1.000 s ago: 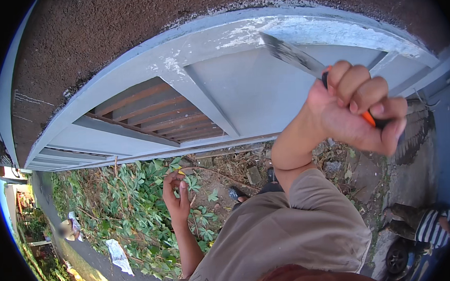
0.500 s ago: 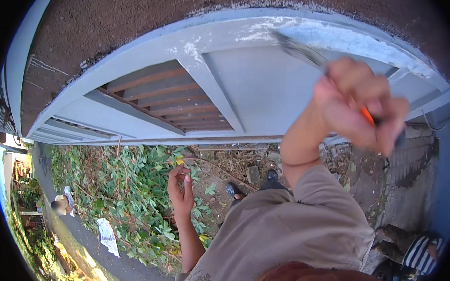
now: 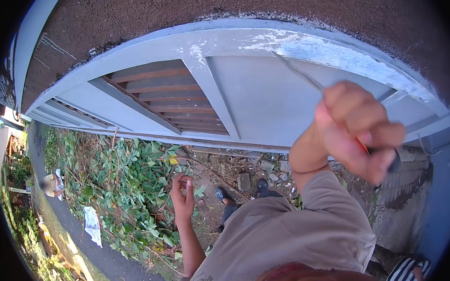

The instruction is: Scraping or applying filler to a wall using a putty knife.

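My right hand (image 3: 359,128) is raised and wrapped around the orange and black handle of a scraper (image 3: 303,75). The scraper's thin metal blade slants up and left, its tip at the lower edge of the window frame's upper rail (image 3: 327,53). Along that rail the grey-blue paint is worn to whitish, patchy streaks. Motion blurs part of the hand, and the fingers cover most of the handle. Lower down on the left, my left hand (image 3: 183,196) hangs in the air with loosely bent fingers and nothing in it.
A brown rough wall (image 3: 177,10) rises above the frame. Brown slats (image 3: 182,99) fill one opening. Leafy plants (image 3: 131,191) and rubble (image 3: 272,166) lie below. One person (image 3: 51,185) is on the path at left; another, in striped clothing (image 3: 402,271), is at lower right.
My right hand and the scraper have moved lower, and the blade tip has come down from the rail's face to its lower edge. My left hand stays much the same.
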`<state>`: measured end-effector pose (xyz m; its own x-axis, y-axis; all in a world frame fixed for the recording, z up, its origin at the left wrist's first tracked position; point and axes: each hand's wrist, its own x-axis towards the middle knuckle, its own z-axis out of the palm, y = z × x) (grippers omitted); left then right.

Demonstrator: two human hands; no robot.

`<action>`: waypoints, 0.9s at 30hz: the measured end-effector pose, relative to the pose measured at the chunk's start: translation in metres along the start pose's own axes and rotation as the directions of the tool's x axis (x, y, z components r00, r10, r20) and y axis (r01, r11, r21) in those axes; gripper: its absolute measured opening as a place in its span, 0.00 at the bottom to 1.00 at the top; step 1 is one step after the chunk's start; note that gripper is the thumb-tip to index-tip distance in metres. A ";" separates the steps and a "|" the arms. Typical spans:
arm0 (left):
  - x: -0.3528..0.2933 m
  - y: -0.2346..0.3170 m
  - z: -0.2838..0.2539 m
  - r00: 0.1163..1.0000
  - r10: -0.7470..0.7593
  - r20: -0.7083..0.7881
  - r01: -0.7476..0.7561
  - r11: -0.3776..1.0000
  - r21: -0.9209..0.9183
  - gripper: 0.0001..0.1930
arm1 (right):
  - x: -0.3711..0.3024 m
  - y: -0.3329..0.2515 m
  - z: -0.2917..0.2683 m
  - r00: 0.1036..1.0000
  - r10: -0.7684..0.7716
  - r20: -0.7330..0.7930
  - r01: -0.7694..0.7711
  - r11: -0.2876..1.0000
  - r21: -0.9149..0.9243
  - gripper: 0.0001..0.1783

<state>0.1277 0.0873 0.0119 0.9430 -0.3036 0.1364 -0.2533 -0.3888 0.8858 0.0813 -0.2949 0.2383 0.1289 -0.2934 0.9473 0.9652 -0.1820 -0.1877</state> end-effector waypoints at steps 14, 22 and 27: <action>-0.015 0.004 0.009 1.000 -0.024 -0.013 0.024 1.000 0.020 0.15 | -0.006 -0.022 0.011 0.952 -0.285 -0.114 0.295 0.952 0.081 0.19; -0.008 0.007 0.013 1.000 0.016 -0.024 -0.016 1.000 0.004 0.16 | 0.003 -0.021 -0.010 0.964 -0.266 0.009 0.264 0.960 0.089 0.19; -0.011 0.001 0.015 0.999 0.031 -0.022 -0.030 0.998 0.052 0.16 | 0.016 -0.020 -0.011 0.970 -0.238 0.040 0.233 0.967 0.104 0.16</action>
<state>0.1137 0.0767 0.0047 0.9393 -0.2962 0.1733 -0.2920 -0.4247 0.8569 0.0614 -0.3064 0.2541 -0.0957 -0.2043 0.9742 0.9870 -0.1468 0.0662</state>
